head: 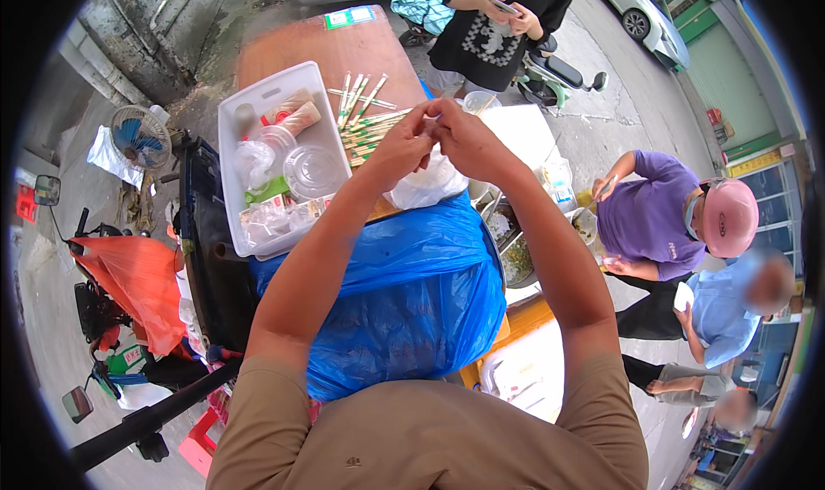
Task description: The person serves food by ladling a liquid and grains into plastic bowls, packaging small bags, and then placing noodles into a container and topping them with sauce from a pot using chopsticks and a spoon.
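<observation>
My left hand (401,143) and my right hand (469,141) meet over a white translucent plastic bag (430,184). The fingers of both are bent and pinch the gathered top of the bag; my knuckles hide the exact grip. What the bag contains cannot be made out. Just left of it lies a pile of paper-wrapped chopsticks (370,132) on the brown tabletop (290,52). A clear plastic cup (482,100) stands beyond my right hand. Below my forearms spreads a large blue plastic bag (399,297).
A white plastic bin (230,161) at left holds clear lids (314,171), bags and packets. Food containers (515,261) sit by my right forearm. A person in a purple shirt (651,216) holds a spoon at right; another person (499,32) stands across the table with a phone (504,5).
</observation>
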Available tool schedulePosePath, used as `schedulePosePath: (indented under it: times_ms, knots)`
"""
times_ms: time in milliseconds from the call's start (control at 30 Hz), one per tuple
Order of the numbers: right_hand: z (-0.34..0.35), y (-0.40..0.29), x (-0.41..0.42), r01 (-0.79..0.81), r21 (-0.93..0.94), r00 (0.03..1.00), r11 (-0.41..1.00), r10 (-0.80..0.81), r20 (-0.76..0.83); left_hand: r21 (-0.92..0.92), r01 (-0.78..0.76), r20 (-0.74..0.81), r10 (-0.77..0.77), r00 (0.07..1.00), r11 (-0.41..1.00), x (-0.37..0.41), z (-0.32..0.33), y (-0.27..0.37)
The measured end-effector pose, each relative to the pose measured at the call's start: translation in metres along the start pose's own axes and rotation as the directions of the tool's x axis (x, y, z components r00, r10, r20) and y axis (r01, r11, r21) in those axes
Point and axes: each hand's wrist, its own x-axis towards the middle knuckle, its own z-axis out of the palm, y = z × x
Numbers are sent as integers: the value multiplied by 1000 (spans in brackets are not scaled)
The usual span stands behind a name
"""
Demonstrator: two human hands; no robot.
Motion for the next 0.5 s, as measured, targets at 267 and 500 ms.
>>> schedulePosePath:
  times_ms: [267,500]
  knots:
    - [11,68,7,-395,9,891,919,386,-241,-89,114,48,-110,993,989,22,-15,-16]
    - [-2,23,-7,-380,201,920,903,346,186,-96,188,64,-182,981,978,26,-19,-22]
